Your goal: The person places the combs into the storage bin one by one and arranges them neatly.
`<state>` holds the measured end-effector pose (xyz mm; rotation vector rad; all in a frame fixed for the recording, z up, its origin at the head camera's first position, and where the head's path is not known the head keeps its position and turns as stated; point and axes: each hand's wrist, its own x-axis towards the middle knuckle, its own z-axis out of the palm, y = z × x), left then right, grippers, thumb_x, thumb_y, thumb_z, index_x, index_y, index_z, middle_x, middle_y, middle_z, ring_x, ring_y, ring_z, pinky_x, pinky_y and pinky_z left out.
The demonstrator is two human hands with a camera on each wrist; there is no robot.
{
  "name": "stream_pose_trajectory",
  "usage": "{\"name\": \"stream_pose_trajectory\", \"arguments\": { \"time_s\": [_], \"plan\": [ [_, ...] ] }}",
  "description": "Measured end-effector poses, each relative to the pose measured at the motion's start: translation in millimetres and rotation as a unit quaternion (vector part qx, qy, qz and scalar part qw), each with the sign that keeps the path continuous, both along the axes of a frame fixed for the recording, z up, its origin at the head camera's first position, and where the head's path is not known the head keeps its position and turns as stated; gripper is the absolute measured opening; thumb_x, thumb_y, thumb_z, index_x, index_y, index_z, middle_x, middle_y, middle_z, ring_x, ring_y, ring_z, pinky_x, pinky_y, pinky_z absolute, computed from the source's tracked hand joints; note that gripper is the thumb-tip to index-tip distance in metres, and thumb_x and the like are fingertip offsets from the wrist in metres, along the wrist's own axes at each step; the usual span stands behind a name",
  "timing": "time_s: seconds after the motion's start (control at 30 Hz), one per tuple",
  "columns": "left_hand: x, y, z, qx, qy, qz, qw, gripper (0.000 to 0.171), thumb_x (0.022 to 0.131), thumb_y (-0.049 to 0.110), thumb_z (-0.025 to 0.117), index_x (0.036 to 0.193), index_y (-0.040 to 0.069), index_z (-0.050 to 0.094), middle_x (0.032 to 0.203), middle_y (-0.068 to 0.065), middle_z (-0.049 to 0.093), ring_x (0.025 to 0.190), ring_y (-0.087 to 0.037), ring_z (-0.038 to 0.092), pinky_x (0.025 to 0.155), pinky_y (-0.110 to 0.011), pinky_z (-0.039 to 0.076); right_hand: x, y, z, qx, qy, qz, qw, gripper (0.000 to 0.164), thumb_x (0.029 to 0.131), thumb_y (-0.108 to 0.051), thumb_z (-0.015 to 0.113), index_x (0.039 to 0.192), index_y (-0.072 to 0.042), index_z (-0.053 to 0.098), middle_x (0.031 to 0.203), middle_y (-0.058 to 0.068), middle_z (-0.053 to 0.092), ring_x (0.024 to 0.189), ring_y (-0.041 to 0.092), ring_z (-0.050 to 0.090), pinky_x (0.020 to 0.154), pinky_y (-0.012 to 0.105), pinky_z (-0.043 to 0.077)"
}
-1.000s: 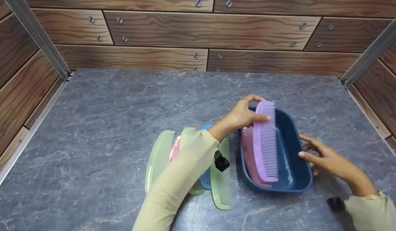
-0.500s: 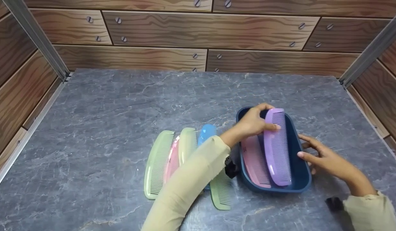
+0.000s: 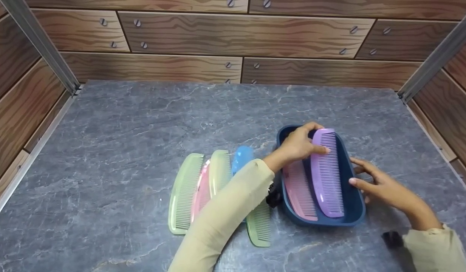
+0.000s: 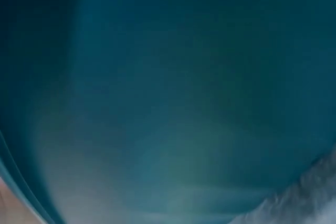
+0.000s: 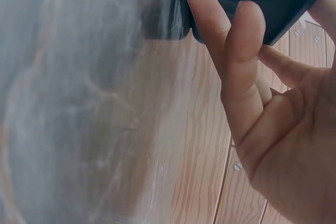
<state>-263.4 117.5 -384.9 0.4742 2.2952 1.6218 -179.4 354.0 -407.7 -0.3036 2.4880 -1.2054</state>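
On the grey table (image 3: 123, 132) stands the blue tub (image 3: 329, 222), the right hand (image 3: 382, 189) at its right side, fingers (image 5: 210, 19) relaxed against the wall. The left hand (image 3: 299, 145) pinches the purple comb (image 3: 325, 181) near its far end, in the tub beside the pink comb (image 3: 300, 192). It looks light, stiff and slick; its solid spine (image 3: 315, 177) seems the safest hold, its thin teeth (image 3: 335, 177) the likeliest part to snap.

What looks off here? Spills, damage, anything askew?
Not much. The rightmost green comb on the table juts nearer the person than the leftmost green comb. A pale speck left of both is too small to identify. The left wrist view is mostly blue-green blur. No damage visible.
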Motion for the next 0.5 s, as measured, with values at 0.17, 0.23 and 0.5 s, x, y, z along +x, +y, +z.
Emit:
{"name": "stream_pose_trajectory", "arguments": {
  "time_s": [0.17,0.23,0.5],
  "plan": [
    [-2.4,-1.2,3.2,-0.170,0.103,0.001,0.9800,0.053,0.072,0.048,0.074,0.119,0.038,0.051,0.089,0.013,0.062,0.076,-0.005,0.058,0.065,-0.023,0.043,0.0,0.8,-0.1,0.015,0.006,-0.001,1.000,0.063,0.095,-0.023,0.050,0.146,-0.008,0.016,0.123,0.029,0.038,0.087,0.008,0.057,0.059,0.035,0.053],
    [-3.7,-0.7,3.1,-0.217,0.129,0.001,0.9676,0.054,0.071,0.054,0.071,0.119,0.040,0.050,0.095,0.015,0.062,0.079,-0.006,0.058,0.066,-0.025,0.043,-0.1,0.7,-0.2,0.018,0.009,0.000,1.000,0.063,0.095,-0.023,0.049,0.146,-0.008,0.016,0.123,0.028,0.039,0.087,0.008,0.057,0.059,0.035,0.053],
    [-8.2,1.6,-1.6,-0.299,0.155,0.002,0.9416,0.057,0.069,0.064,0.066,0.119,0.043,0.049,0.107,0.016,0.061,0.091,-0.007,0.059,0.072,-0.030,0.046,1.5,-1.1,-0.8,0.022,0.005,-0.005,1.000,0.063,0.096,-0.024,0.049,0.146,-0.009,0.016,0.124,0.026,0.040,0.089,0.002,0.056,0.063,0.033,0.052]
  ]
}}
